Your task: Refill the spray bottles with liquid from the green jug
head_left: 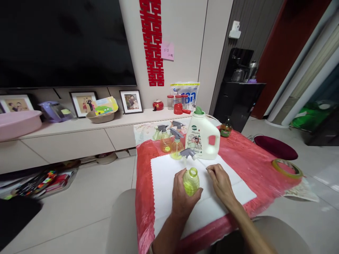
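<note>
My left hand (182,197) is wrapped around a yellow-green bottle (191,182), upright and open at the top, above a white cloth (165,187). Just behind its mouth is a grey spray head (188,152), with a thin tube slanting down to the right. The fingers of my right hand (219,181) pinch the far end of that tube. Behind stand a large cream jug (202,135) with a green piece in its open mouth, and several spray bottles, among them one with a grey head (177,146) and another (166,141) beside it.
Red plastic film (144,169) covers the table around the cloth. A small dark-green bottle (226,129) stands at the back right, and a tape roll (287,168) lies at the right edge. Behind is a low cabinet (124,123) with jars, a red funnel-like piece (178,109) and photo frames.
</note>
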`<state>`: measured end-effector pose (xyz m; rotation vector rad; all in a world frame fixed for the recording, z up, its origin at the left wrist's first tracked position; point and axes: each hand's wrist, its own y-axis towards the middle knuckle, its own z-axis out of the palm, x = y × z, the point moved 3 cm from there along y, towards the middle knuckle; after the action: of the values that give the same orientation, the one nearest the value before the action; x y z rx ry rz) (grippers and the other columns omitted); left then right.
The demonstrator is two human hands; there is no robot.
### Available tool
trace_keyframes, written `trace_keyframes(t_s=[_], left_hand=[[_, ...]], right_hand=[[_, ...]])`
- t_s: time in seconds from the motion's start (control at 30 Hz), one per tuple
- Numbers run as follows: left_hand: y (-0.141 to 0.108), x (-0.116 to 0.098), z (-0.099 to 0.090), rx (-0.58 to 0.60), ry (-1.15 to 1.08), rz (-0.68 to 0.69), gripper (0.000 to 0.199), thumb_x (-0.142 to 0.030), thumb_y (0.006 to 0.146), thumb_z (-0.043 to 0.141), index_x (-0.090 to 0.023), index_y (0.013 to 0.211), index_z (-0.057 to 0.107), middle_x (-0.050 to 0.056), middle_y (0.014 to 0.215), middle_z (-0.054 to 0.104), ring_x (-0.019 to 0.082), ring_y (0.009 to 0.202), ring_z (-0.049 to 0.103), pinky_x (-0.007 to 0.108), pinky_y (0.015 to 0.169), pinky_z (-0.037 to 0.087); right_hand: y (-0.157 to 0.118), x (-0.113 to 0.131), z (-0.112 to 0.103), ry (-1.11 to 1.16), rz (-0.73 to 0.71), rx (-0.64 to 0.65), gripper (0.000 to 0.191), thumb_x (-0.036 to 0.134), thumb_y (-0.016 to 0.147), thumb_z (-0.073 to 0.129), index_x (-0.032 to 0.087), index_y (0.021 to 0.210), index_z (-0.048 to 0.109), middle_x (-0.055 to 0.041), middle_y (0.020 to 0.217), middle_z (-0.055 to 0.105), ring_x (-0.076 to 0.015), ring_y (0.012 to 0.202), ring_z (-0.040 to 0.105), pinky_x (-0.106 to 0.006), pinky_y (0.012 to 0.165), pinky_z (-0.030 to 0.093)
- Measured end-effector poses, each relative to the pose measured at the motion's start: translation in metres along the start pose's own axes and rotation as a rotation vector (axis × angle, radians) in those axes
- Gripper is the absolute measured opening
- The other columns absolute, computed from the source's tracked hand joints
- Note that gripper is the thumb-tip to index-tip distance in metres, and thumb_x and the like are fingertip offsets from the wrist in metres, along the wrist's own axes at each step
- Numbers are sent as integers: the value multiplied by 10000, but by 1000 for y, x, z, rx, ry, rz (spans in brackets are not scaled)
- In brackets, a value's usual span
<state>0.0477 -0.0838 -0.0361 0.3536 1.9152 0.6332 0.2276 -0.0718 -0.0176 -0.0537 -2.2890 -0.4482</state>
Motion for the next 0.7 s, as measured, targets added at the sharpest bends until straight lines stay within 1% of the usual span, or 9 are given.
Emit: trace_keyframes(t_s=[0.07, 0.17, 0.23, 0.33, 0.4, 0.47, 0.53, 0.6, 0.7], left_hand=[[0, 2, 0, 7, -12, -23, 728, -184, 637, 750, -197, 1300, 452, 124, 1182, 625, 299, 1112, 634, 478, 980, 538], [-1, 4, 0, 5, -32, -40, 735, -196, 641, 754, -193, 1310, 452, 134, 1209, 621, 307, 1141, 621, 489, 1000, 521], [-1, 4, -1, 10, -42, -47, 719, -215, 660, 748, -187, 1316, 455, 143, 1223, 615, 312, 1163, 607, 504, 1022, 502], [0, 1, -5, 22, -77, -76, 670, -301, 715, 723, -172, 1321, 468, 156, 1244, 610, 319, 1192, 589, 516, 1050, 474], [1, -2, -9, 33, -129, -106, 632, -376, 765, 681, -156, 1323, 481, 164, 1267, 602, 317, 1210, 578, 513, 1070, 455], [2, -5, -12, 46, -195, -136, 580, -431, 839, 596, -138, 1328, 492, 171, 1295, 591, 305, 1240, 561, 501, 1095, 429], [4, -7, -15, 45, -253, -186, 517, -445, 913, 496, -135, 1326, 508, 168, 1316, 590, 283, 1264, 549, 479, 1113, 409], [5, -6, -17, 25, -299, -266, 465, -440, 963, 422, -147, 1304, 536, 153, 1323, 600, 257, 1272, 551, 450, 1120, 402], [7, 2, -17, -31, -366, -422, 427, -440, 987, 394, -159, 1248, 581, 138, 1308, 628, 239, 1253, 575, 426, 1099, 425]], right_hand=[[-4, 1, -7, 94, 21, -61, 352, 459, 945, 398, 159, 902, 576, -92, 919, 591, -181, 866, 552, -304, 799, 458], [-10, 8, -15, 217, 35, -90, 395, 514, 933, 440, 153, 905, 596, -67, 849, 600, -155, 779, 558, -269, 715, 474], [-14, 16, -21, 279, 41, -87, 405, 532, 919, 482, 147, 912, 607, -51, 815, 593, -135, 740, 549, -246, 678, 468], [-19, 29, -30, 349, 50, -72, 404, 541, 886, 554, 143, 919, 614, -39, 802, 587, -114, 715, 527, -219, 636, 446], [-22, 37, -34, 388, 55, -55, 407, 545, 868, 593, 144, 932, 610, -30, 786, 574, -101, 688, 506, -205, 601, 424], [-24, 44, -36, 423, 56, -27, 408, 546, 868, 608, 146, 947, 599, -12, 742, 542, -85, 633, 473, -196, 554, 400], [-25, 53, -37, 450, 45, 3, 397, 540, 884, 598, 149, 948, 584, 5, 693, 511, -78, 584, 457, -197, 527, 394], [-26, 61, -39, 459, 22, 24, 382, 529, 895, 591, 149, 932, 573, 13, 658, 509, -80, 560, 478, -207, 538, 419], [-22, 75, -42, 436, -25, 27, 353, 496, 887, 605, 146, 915, 566, 9, 640, 556, -93, 561, 546, -219, 588, 458]])
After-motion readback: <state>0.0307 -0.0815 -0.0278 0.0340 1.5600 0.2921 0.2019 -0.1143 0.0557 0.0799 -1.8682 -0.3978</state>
